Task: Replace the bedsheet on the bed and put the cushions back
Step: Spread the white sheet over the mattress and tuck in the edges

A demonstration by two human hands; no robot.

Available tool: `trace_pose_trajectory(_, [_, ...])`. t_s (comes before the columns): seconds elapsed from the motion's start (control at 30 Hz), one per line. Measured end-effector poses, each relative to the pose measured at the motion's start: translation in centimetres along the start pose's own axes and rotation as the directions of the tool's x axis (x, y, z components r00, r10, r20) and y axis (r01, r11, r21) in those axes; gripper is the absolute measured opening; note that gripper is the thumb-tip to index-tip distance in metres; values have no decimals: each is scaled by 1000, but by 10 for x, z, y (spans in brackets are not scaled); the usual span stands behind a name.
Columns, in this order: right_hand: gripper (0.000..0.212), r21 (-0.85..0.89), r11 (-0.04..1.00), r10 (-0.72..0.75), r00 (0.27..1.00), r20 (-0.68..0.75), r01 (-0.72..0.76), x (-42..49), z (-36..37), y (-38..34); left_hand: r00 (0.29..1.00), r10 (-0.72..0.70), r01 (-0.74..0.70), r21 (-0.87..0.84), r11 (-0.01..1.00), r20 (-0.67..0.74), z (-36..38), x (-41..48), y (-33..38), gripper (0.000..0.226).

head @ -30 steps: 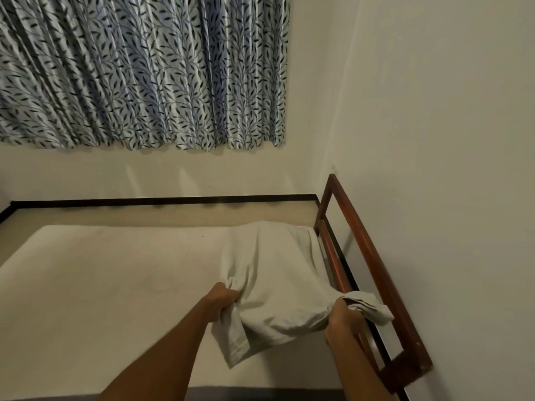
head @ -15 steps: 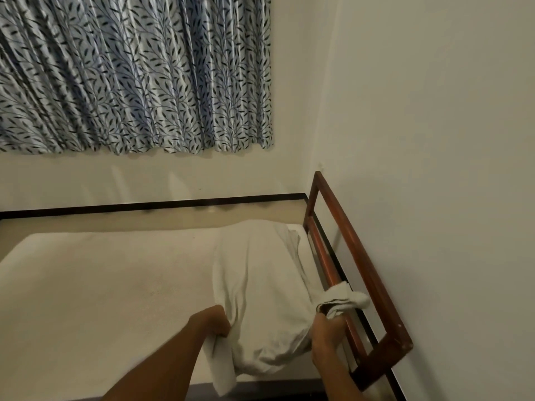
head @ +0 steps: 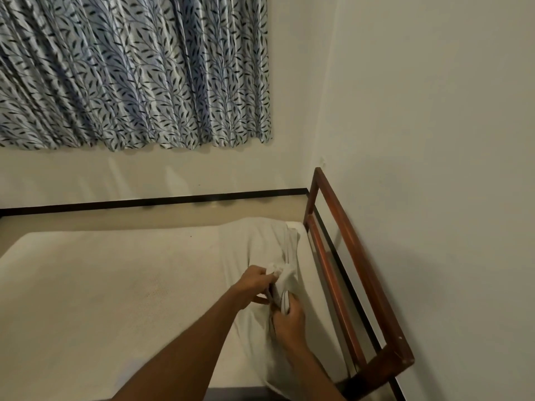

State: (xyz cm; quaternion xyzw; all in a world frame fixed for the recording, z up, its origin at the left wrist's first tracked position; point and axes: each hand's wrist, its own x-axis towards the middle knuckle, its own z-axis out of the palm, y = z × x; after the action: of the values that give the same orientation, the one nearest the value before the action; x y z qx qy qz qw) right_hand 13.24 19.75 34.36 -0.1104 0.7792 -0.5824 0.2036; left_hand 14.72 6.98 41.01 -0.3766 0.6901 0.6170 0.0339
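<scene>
My left hand (head: 254, 280) pinches a bunched fold of the bedsheet (head: 260, 241), my right hand (head: 289, 319) grips the gathered edge just nearer me, and the bedsheet lies crumpled on the mattress (head: 115, 285), just beside the wooden rail (head: 363, 270) and running along it.

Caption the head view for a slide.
Person's left hand and right hand grip a bunched white cloth on the mattress beside the wooden bed rail.
</scene>
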Motion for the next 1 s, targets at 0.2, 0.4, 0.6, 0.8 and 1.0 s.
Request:
trace_pose_trajectory(0.2, [12, 194, 969, 169, 984, -53, -156, 29, -10, 3, 996, 45, -29, -206, 978, 72, -9, 10, -23, 34])
trace_pose_trajectory(0.4, [27, 260, 927, 301, 949, -93, -269, 46, -8, 9, 993, 47, -14, -293, 956, 105, -16, 14, -32, 44])
trace_pose_trajectory(0.6, [71, 118, 989, 104, 990, -91, -93, 33, 1, -5, 984, 54, -2, -288, 958, 172, -27, 11, -39, 45])
trace_pose_trajectory(0.8, [28, 104, 964, 249, 968, -38, -244, 30, 15, -14, 978, 95, -75, -110, 991, 186, -32, 9, -48, 48])
trace_pose_trajectory(1.0, [22, 192, 894, 397, 915, 78, -404, 27, 28, -23, 972, 67, -94, 109, 990, 226, -40, 2, -52, 45])
